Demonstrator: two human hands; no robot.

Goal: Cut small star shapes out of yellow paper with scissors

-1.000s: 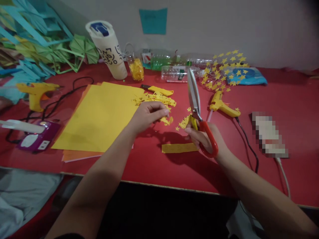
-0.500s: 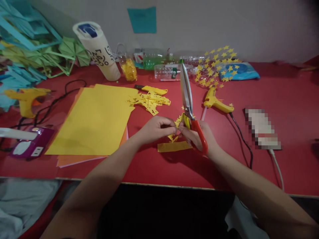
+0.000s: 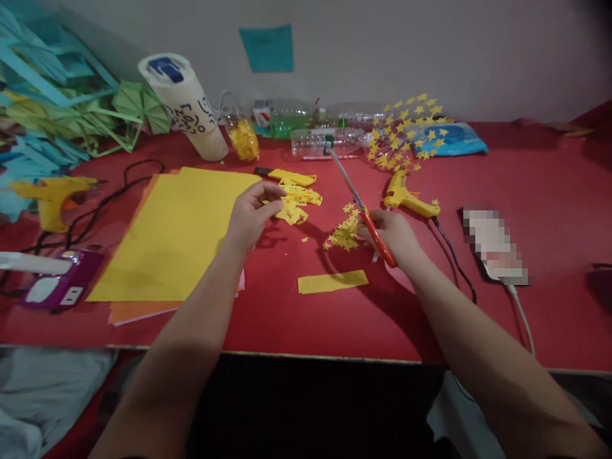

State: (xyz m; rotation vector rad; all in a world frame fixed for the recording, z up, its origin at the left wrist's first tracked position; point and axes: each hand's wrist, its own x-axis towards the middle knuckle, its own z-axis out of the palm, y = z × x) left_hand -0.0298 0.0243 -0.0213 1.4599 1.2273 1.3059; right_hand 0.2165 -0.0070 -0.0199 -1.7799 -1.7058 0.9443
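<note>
My left hand (image 3: 253, 213) is over the near edge of a pile of yellow paper scraps (image 3: 299, 201). A gap shows between its thumb and fingers, with nothing visible in it. In my right hand (image 3: 389, 233) are red-handled scissors (image 3: 375, 236), their blades pointing up and away to the left. The right fingertips are beside a small heap of yellow paper stars (image 3: 345, 233), partly hidden by that hand. A strip of yellow paper (image 3: 333, 281) lies flat in front of the heap.
Yellow sheets (image 3: 167, 236) lie on the left. Behind are a yellow cutter (image 3: 291, 176), plastic bottles (image 3: 315, 141), a white tumbler (image 3: 186, 102) and a star-covered clear object (image 3: 396, 137). Glue guns (image 3: 411, 197) with cords flank the workspace; a phone (image 3: 495, 242) is at right.
My left hand has moved away from the right one, left to the scrap pile. My right hand has shifted slightly upward, the scissors now tilted lower, uncovering the strip and more stars.
</note>
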